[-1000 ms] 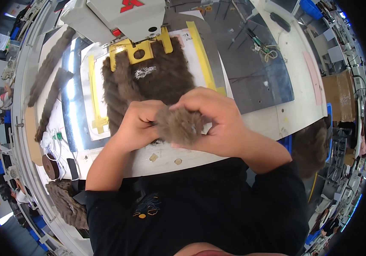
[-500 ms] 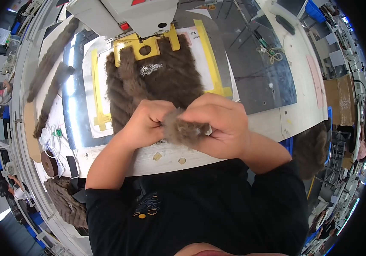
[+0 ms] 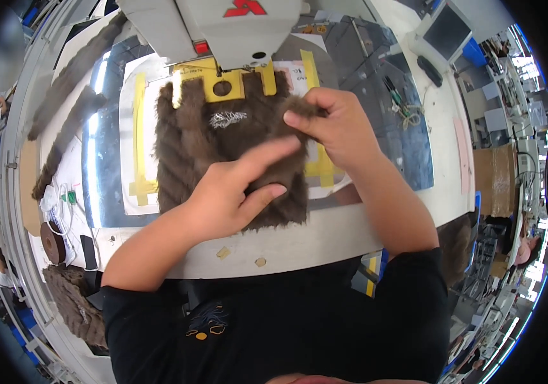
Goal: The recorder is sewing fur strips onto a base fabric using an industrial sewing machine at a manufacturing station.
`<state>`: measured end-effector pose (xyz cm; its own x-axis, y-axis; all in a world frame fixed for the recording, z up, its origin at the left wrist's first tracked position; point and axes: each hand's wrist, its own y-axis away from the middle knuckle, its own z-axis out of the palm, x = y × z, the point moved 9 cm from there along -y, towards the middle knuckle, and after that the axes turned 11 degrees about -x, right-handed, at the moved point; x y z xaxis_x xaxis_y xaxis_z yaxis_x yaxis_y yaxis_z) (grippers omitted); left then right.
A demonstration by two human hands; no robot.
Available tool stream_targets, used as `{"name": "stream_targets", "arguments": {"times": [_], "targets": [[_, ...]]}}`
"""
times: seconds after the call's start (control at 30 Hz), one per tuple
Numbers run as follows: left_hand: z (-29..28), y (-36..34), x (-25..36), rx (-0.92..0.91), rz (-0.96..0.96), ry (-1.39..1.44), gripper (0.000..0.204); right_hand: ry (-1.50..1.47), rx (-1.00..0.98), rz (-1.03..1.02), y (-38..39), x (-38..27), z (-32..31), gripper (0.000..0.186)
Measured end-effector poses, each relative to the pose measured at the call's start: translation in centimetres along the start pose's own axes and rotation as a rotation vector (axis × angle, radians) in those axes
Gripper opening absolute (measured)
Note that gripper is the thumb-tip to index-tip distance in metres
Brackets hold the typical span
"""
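A brown fur panel (image 3: 184, 147) lies under the head of a white sewing machine (image 3: 229, 32), with a patch of white stitching (image 3: 228, 120) on it. Yellow clamp plates (image 3: 226, 86) rest over its far edge. My right hand (image 3: 341, 125) pinches a brown fur strip (image 3: 301, 107) at the panel's right side, thumb and fingers closed on it. My left hand (image 3: 223, 195) hovers over the panel's near part, its thumb and fingers apart and nothing in them. Where the strip runs below my right hand is hard to tell against the panel.
Long fur strips (image 3: 63, 141) lie at the left, near a brown tape roll (image 3: 52, 243) and a white cord. More fur (image 3: 76, 304) hangs at the lower left. Yellow tape (image 3: 140, 128) borders the white sheet. A screen (image 3: 446, 29) stands far right, with green-handled tools (image 3: 395, 96) nearer.
My hands have parted. The right has carried the fur away and to the right, over the panel's edge; the left has let go and spread its fingers. The view has shifted slightly.
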<state>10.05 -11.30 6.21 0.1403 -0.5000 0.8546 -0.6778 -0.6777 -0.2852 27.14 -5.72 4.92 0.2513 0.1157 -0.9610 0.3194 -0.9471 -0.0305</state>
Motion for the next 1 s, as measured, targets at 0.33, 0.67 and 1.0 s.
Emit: {"name": "stream_targets", "arguments": {"times": [0.33, 0.67, 1.0], "targets": [[-1.4, -4.6, -3.9, -0.464, -0.126, -0.382, 0.047, 0.065, -0.353, 0.379, -8.7, 5.2, 1.8, 0.021], [-2.7, -5.2, -5.4, -0.219, 0.082, -0.920, 0.037, 0.387, -0.134, -0.013, -10.7, 2.9, 1.5, 0.039], [-2.0, -6.0, -6.2, -0.306, 0.054, -0.962, 0.038, 0.569, -0.100, -0.002, -12.1, 3.9, 0.3, 0.043]]}}
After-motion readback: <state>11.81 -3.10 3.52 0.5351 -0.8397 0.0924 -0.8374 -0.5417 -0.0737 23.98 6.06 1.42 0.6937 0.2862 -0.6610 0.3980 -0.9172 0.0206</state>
